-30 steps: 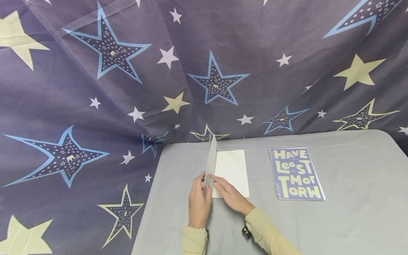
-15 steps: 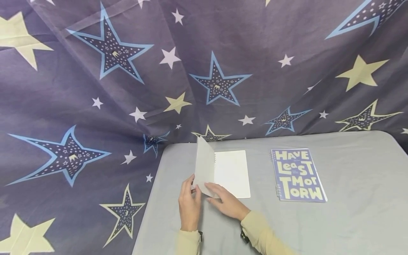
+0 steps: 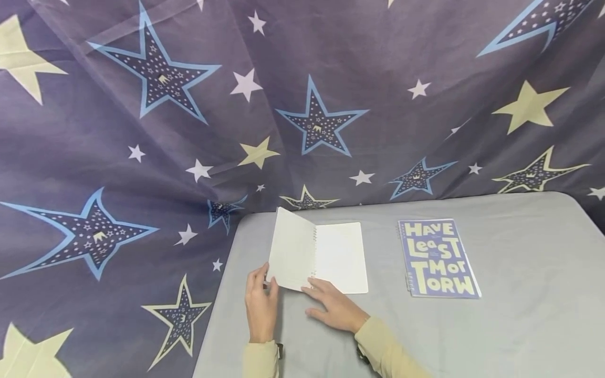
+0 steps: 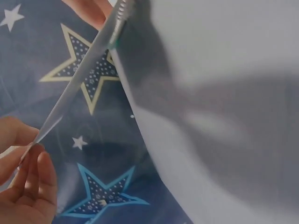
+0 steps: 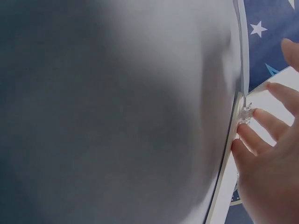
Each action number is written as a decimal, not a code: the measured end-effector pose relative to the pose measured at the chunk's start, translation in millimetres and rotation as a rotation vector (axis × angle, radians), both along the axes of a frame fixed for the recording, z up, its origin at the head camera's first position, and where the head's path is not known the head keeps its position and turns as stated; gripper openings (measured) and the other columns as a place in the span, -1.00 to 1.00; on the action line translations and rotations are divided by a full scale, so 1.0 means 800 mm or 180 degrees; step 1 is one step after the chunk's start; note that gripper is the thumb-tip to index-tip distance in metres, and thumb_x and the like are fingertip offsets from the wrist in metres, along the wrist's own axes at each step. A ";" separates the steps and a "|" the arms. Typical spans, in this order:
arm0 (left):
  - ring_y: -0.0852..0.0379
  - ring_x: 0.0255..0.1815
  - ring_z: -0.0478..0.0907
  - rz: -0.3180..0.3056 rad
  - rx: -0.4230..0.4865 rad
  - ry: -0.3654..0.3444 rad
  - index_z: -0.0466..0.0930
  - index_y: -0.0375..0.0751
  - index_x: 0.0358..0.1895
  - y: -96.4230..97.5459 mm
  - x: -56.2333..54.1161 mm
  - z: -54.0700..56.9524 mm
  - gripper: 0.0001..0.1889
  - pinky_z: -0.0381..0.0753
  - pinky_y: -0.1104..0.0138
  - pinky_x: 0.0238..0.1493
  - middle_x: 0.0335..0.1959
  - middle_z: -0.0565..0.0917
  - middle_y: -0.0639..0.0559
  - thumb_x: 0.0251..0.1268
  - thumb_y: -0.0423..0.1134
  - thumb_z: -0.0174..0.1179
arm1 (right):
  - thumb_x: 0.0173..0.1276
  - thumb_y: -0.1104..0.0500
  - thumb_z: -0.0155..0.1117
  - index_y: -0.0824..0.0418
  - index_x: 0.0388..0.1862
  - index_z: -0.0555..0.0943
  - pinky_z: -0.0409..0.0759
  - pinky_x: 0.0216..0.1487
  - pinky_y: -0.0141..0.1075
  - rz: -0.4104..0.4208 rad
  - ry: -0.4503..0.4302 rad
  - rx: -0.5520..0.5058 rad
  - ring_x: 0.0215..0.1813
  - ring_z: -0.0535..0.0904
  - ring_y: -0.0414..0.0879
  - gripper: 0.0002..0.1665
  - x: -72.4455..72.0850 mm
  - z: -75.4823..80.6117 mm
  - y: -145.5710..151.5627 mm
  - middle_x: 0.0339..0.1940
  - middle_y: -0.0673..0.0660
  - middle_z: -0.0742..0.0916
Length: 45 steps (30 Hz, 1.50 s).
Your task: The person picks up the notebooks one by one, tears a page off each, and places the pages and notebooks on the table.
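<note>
A spiral notebook [image 3: 341, 257] lies open on the grey-covered table, its right side flat with blank-looking pages. Its left side, a raised leaf [image 3: 293, 249], tilts up to the left of the coil. My left hand [image 3: 261, 304] pinches that leaf's lower outer edge between thumb and fingers, as the left wrist view also shows at the leaf edge [image 4: 70, 93]. My right hand [image 3: 336, 307] rests with fingers extended at the lower end of the coil. In the right wrist view, its fingertips [image 5: 240, 128] touch the notebook edge by the coil.
A second spiral notebook [image 3: 439, 257], blue-purple with large pale lettering, lies shut to the right. The grey table [image 3: 520, 315] runs back to a dark star-patterned curtain [image 3: 227, 121] behind and at the left.
The raised leaf has swung from nearly upright over to the left, opening the notebook wider. My left hand has moved left with it; my right hand has stayed near the coil's lower end.
</note>
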<state>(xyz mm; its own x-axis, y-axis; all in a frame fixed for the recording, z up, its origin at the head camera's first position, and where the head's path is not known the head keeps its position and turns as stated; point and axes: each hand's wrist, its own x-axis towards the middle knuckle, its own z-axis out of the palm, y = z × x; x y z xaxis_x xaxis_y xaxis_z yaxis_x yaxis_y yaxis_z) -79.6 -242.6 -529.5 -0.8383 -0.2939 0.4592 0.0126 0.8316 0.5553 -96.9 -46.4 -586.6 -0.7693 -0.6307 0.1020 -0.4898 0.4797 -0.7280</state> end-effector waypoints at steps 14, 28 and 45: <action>-0.22 0.14 0.51 0.0127 -0.0029 -0.0318 0.55 -0.42 0.21 -0.027 -0.010 -0.024 -0.56 0.57 0.01 0.22 0.06 0.57 -0.30 0.24 -0.47 0.29 | 0.13 -0.24 0.46 0.12 0.50 0.34 0.14 0.57 0.07 0.0159 0.0372 0.0491 0.60 0.08 0.18 0.02 0.006 -0.011 -0.007 0.60 0.19 0.24; -0.29 0.19 0.50 0.0247 0.0083 -0.0709 0.53 -0.39 0.23 -0.044 -0.010 -0.042 -0.59 0.55 -0.04 0.25 0.12 0.54 -0.36 0.31 -0.42 0.22 | 0.07 -0.18 0.51 0.06 0.51 0.32 0.14 0.58 0.05 0.0130 0.0375 0.0665 0.61 0.07 0.14 0.04 0.008 -0.009 -0.014 0.61 0.15 0.21; -0.28 0.18 0.55 0.0369 -0.0081 -0.0537 0.62 -0.40 0.05 -0.029 -0.024 -0.053 -0.71 0.59 -0.06 0.19 0.11 0.60 -0.33 0.27 -0.43 0.22 | 0.37 -0.03 0.32 0.27 0.50 0.29 0.22 0.54 0.09 0.0321 0.0423 0.0379 0.52 0.26 0.22 -0.17 -0.041 0.033 0.023 0.50 0.30 0.37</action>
<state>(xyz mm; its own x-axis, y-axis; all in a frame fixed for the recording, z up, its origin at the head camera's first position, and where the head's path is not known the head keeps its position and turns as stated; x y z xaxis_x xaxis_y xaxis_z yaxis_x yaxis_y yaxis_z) -99.0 -266.2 -572.2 -0.8653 -0.3829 0.3236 -0.1753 0.8359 0.5202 -129.5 -27.9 -560.0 -0.6864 -0.7175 0.1185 -0.6277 0.5022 -0.5949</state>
